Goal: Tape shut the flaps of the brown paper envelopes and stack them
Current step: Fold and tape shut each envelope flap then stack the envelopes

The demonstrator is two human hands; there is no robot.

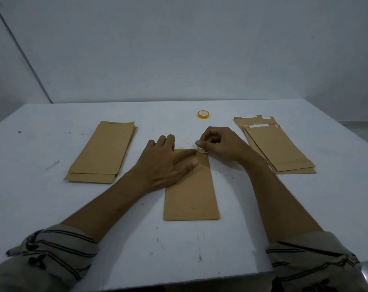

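The envelope point(191, 192) lies flat at the centre of the counter point(52, 207), flap end toward 12 o'clock. My left hand point(166, 163) is flat, fingers straight, pressing the flap end down. My right hand point(218, 144) pinches a tape strip point(202, 150) at the envelope's 1 o'clock corner.

Risks: the strip curls onto itself or lands skewed; the flap springs up if I lift my left hand early.

The roll point(203, 114) sits at 12, the left stack point(103, 152) at 10, the right stack point(277, 148) at 2. No writing or brand is readable.
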